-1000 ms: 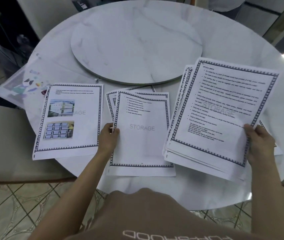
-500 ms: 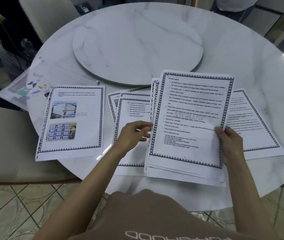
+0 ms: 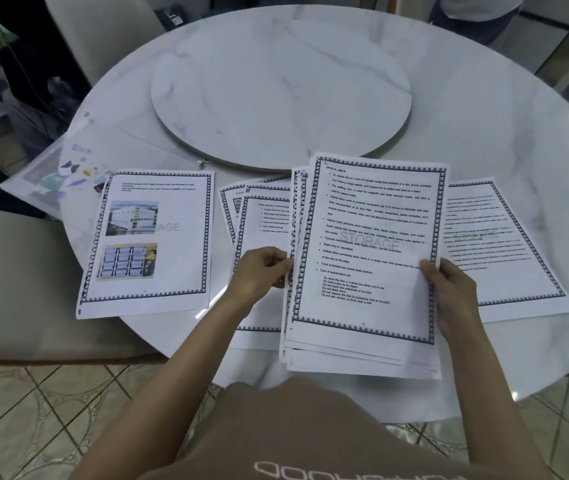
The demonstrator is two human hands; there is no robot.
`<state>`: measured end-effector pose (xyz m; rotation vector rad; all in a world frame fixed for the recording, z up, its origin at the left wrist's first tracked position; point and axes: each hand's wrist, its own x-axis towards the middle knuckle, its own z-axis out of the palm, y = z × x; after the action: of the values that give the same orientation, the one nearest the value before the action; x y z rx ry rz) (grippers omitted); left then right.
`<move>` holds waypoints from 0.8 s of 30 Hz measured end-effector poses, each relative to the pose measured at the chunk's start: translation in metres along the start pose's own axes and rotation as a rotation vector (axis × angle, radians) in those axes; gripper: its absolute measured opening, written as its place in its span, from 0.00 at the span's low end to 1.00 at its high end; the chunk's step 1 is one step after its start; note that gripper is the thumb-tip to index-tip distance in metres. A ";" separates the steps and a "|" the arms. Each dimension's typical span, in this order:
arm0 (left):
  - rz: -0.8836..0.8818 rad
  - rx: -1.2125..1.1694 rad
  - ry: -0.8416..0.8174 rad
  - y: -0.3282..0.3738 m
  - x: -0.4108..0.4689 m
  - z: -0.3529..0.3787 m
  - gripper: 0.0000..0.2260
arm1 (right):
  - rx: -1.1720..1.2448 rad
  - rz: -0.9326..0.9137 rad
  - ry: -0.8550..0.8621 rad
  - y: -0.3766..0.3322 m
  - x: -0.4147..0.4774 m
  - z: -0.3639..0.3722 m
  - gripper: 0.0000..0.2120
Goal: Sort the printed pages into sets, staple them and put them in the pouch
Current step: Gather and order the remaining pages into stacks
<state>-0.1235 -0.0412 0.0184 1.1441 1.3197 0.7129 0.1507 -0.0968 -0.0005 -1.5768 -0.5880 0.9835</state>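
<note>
Right at the lower centre of the frame, your two hands hold a thick stack of pages (image 3: 362, 271) over the near edge of the round marble table (image 3: 483, 109). Your left hand (image 3: 258, 275) has its fingers curled and pinches the stack's left edge; your right hand (image 3: 452, 292) grips the right edge, thumb on top of the sheet. The top sheet is bordered, headed "OPTICAL DISCS" and watermarked "STORAGE", and the sheets under it are fanned out unevenly at the bottom and left.

Just behind the stack, three lots of paper lie flat on the table. At left centre is a page with two photos (image 3: 158, 237), its near corner hanging over the table edge. Partly hidden behind your left hand and the stack is a small middle pile (image 3: 262, 216). At right centre lies a text page (image 3: 504, 244), its left side covered by the stack.

Further back, in the left of the frame, the clear plastic pouch (image 3: 54, 171) with colourful prints lies at the table's rim, touching the photo page's far corner. Beyond everything, a marble turntable (image 3: 279, 95) sits at the table's centre.
</note>
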 end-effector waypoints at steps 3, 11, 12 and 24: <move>0.010 0.022 0.043 0.000 0.003 -0.002 0.07 | -0.020 -0.028 0.000 -0.003 0.000 0.000 0.05; 0.023 0.153 0.184 -0.014 0.015 -0.024 0.03 | 0.010 -0.038 0.138 -0.019 0.008 -0.033 0.05; 0.015 0.167 0.201 -0.016 0.016 -0.028 0.03 | 0.020 -0.032 0.171 -0.021 0.009 -0.039 0.04; -0.103 0.236 0.275 -0.039 0.030 -0.049 0.10 | 0.076 -0.008 0.371 -0.027 -0.003 -0.084 0.06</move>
<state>-0.1734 -0.0151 -0.0225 1.1837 1.7190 0.6677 0.2230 -0.1384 0.0279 -1.6349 -0.2948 0.6749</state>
